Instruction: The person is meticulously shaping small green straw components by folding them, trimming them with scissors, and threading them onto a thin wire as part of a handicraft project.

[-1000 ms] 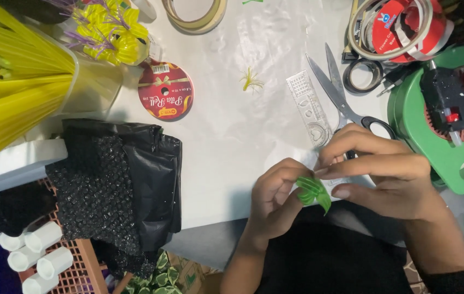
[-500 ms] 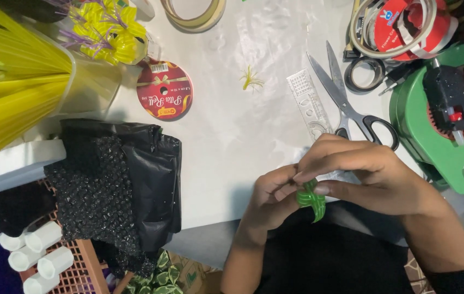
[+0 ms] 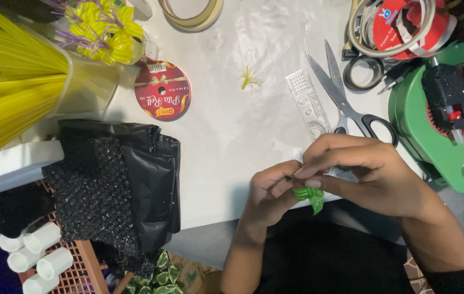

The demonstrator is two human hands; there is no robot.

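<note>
Both of my hands meet at the table's near edge around a small green leaf-shaped piece (image 3: 309,196). My left hand (image 3: 270,193) pinches it from the left. My right hand (image 3: 365,174) curls over it from the right, fingertips pressed on its top. The leaf's tip points down below my fingers. Just behind my right hand lie black-handled scissors (image 3: 346,103) and a clear plastic ruler (image 3: 308,103) on the white table (image 3: 226,136).
A red ribbon spool (image 3: 163,97) and black bubble wrap (image 3: 112,185) lie to the left, beside yellow strips (image 3: 8,81). A tiny yellow-green sprig (image 3: 249,79) sits mid-table. A green device (image 3: 450,109) and tape rolls (image 3: 401,24) fill the right. White tubes (image 3: 36,253) rest lower left.
My hands have stayed together at the table edge, with fingers shifting on the green leaf. It is now more folded and narrower, tip hanging down.
</note>
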